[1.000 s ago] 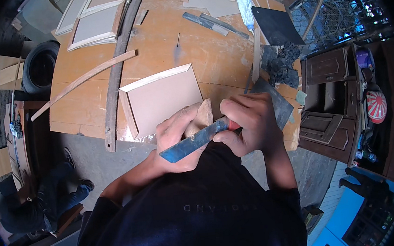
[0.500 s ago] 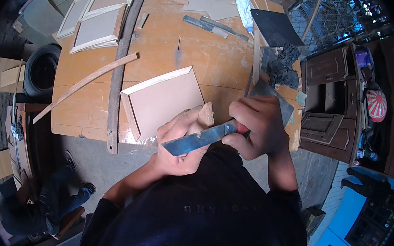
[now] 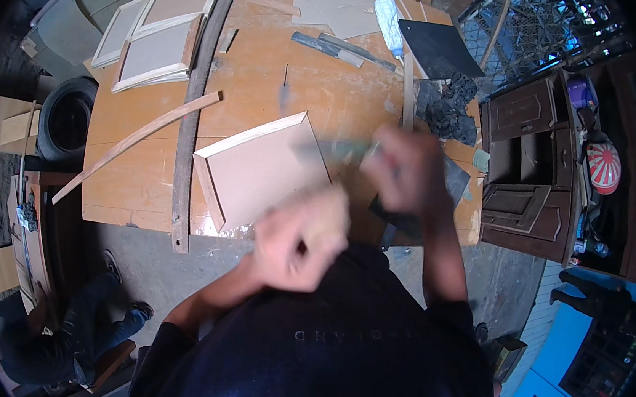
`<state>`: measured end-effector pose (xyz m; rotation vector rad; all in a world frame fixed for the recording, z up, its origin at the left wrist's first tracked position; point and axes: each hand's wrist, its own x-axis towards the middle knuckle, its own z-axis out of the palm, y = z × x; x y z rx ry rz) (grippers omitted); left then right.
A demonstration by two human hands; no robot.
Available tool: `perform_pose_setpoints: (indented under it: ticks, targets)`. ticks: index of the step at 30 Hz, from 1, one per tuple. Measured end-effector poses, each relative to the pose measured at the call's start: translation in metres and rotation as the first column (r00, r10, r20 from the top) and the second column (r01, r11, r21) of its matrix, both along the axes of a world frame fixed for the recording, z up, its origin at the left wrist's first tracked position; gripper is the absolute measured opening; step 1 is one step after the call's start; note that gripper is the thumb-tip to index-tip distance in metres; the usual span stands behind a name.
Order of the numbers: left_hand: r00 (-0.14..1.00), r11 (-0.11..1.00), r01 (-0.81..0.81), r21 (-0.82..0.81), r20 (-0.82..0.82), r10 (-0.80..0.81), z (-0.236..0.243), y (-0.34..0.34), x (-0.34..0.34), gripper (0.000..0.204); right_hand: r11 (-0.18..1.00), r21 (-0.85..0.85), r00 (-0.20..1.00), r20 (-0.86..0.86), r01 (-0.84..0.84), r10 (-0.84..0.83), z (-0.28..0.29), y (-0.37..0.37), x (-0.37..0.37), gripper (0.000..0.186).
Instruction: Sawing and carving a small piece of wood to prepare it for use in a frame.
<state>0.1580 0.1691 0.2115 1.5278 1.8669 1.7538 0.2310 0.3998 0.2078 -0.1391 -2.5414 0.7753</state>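
Note:
My left hand (image 3: 292, 243) is closed into a fist in front of my chest, by the near edge of the worktable. It grips a small piece of wood (image 3: 336, 199), whose outline is smeared by motion. To its right, my right hand (image 3: 403, 171) is raised and blurred. It is closed round the red handle of a broad-bladed knife, and the blade (image 3: 336, 149) points left as a faint streak. Just beyond my left hand lies a tan panel (image 3: 265, 169) with pale wooden strips along its far and left edges.
A long dark bar (image 3: 187, 146) crosses the worktable (image 3: 131, 163), with a curved wooden strip (image 3: 136, 143) over it. Framed panels (image 3: 155, 53) lie far left. Dark metal strips (image 3: 342, 47), a white bottle (image 3: 388, 23) and black crumpled material (image 3: 449, 109) lie to the right. Another person (image 3: 62, 323) sits at left.
The knife has come off the wood piece and swung up and away, its blade now beyond my left hand. My right hand has risen slightly; my left hand has turned and stays closed.

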Motion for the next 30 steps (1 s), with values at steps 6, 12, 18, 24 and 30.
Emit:
perform_pose_setpoints:
  ticks: [6, 12, 18, 24, 30]
  targets:
    - [0.985, 0.973, -0.172, -0.152, 0.009, 0.175, 0.002, 0.014, -0.009, 0.041, 0.936, -0.285, 0.974, -0.028, 0.209, -0.226, -0.017, 0.027, 0.035, 0.038]
    - [0.907, 0.945, -0.22, -0.242, 0.307, 0.29, 0.0, 0.024, -0.014, 0.044, 0.649, -0.731, 0.976, 0.13, 0.212, -0.172, -0.032, -0.002, 0.037, 0.047]
    - [0.861, 0.93, -0.183, -0.319, 0.404, 0.308, 0.011, 0.026, -0.013, 0.046, 0.415, -0.9, 0.991, 0.131, 0.136, -0.041, -0.044, -0.014, 0.038, 0.044]
    - [0.879, 0.94, -0.177, -0.29, 0.383, 0.283, 0.012, 0.027, -0.013, 0.046, 0.405, -0.912, 0.994, 0.092, 0.059, 0.064, -0.034, -0.021, 0.034, 0.041]
    - [0.873, 0.946, -0.046, -0.321, 0.448, 0.195, 0.019, 0.028, -0.011, 0.031, 0.786, -0.614, 0.99, 0.041, -0.079, 0.132, -0.009, -0.024, 0.026, 0.026]
